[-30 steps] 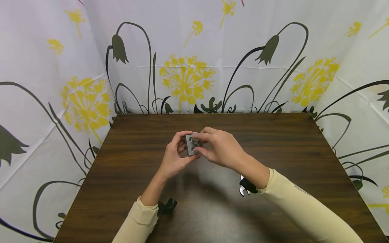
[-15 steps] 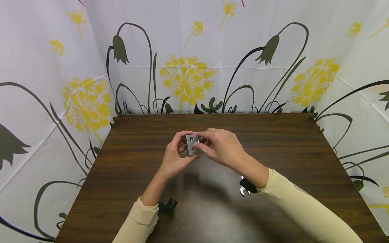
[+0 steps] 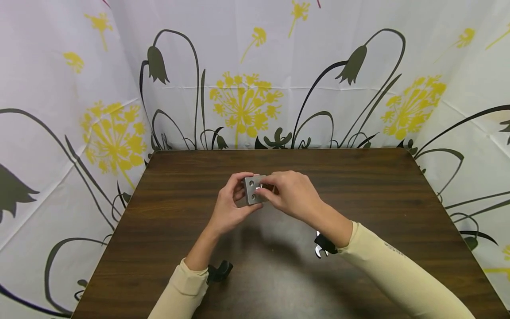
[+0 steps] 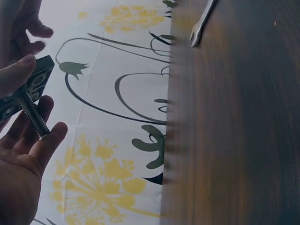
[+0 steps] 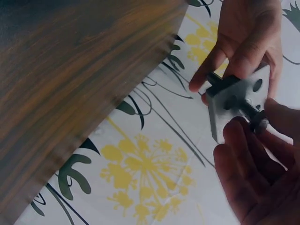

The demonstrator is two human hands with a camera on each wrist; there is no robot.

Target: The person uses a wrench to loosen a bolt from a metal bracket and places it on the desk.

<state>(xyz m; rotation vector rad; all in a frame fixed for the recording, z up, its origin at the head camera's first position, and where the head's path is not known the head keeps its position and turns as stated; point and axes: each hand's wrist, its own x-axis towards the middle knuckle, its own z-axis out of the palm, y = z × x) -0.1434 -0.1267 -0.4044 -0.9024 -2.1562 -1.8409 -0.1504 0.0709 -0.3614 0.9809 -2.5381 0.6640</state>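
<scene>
My left hand (image 3: 231,208) grips a square grey metal plate (image 3: 249,188) by its top and bottom edges, above the middle of the table. Holes show in the plate's face. A threaded bolt (image 5: 251,111) sticks out of that face in the right wrist view, its head between the fingertips of my right hand (image 3: 295,195), which pinches it. In the left wrist view a long threaded shaft (image 4: 33,115) juts from the plate (image 4: 42,77), its end near a fingertip. The fingers partly hide the bolt in the head view.
An open-end wrench (image 3: 320,252) lies on the brown wood table (image 3: 358,177), partly covered by my right wrist and its black strap. Beyond the table's far edge hangs a white curtain (image 3: 271,53) with flower prints.
My right fingers have shifted slightly to the right around the bolt, uncovering more of the plate's face. The left hand and plate stay almost in place.
</scene>
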